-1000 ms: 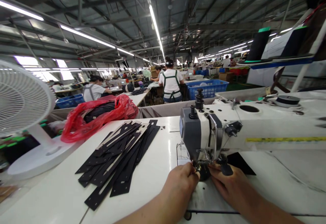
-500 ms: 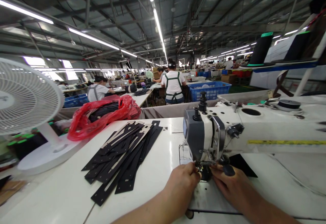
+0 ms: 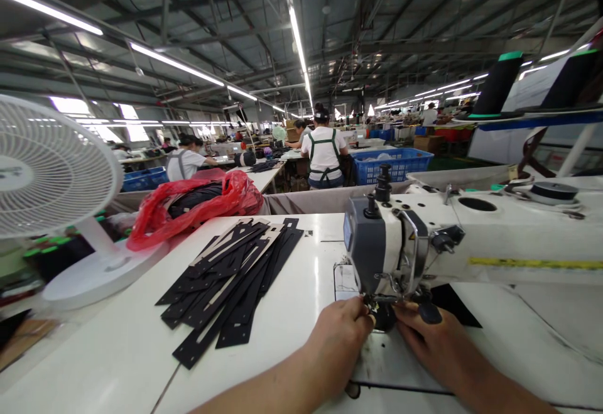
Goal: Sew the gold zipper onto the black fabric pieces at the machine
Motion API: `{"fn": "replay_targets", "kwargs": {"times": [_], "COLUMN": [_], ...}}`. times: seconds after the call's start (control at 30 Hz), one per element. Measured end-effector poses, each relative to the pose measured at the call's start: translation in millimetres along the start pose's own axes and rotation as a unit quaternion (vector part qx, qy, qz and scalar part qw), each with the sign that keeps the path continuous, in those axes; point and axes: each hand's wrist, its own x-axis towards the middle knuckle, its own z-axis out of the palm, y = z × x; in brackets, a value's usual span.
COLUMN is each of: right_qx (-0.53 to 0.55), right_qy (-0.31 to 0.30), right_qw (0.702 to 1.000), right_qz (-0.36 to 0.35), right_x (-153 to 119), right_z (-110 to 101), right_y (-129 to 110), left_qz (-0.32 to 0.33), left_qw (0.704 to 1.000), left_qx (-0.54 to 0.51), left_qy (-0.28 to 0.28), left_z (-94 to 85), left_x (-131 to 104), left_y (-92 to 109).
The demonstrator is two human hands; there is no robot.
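At the needle area of a white and grey sewing machine (image 3: 377,247), both hands work close together. My left hand (image 3: 340,337) is closed, its fingertips pinched at the left side of the presser foot; what they hold is too small to name. My right hand (image 3: 436,338) has its fingers curled at the right side of the foot, partly behind a dark lever. A dark piece (image 3: 455,304) lies on the machine bed behind the right hand. Many flat black strips (image 3: 235,282) lie in a loose pile left of the machine.
A white fan (image 3: 103,263) stands at the left beside a red plastic bag (image 3: 198,213) with black material. Black thread cones (image 3: 497,87) are at the upper right. Beyond the table are a blue basket (image 3: 393,166) and a person in a green apron (image 3: 324,150).
The view has shifted slightly, so the scene sits a little further right. Both hands stay at the presser foot with nearly the same grip.
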Motion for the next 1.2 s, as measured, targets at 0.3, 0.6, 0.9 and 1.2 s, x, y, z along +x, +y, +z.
{"fn": "replay_targets", "kwargs": {"times": [0.3,0.6,0.9,1.2], "right_qx": [0.004,-0.01,-0.021,-0.247], "right_qy": [-0.019,-0.028,-0.036,0.069], "right_qw": [0.999,0.999,0.999,0.966], "right_qz": [0.027,0.013,0.011,-0.029], "right_x": [1,0,1,-37], "right_z": [-1,-4,2,-53], "right_y": [1,4,1,9], "left_qz": [-0.002,0.012,0.01,0.03], "left_qw": [1.0,1.0,1.0,0.998], "left_qx": [-0.014,-0.02,-0.002,-0.019], "left_qy": [-0.006,-0.005,0.003,0.046], "left_z": [-9.0,-12.4,-1.8,-24.7], "left_x": [1,1,2,-4], "left_y": [3,2,0,7]}}
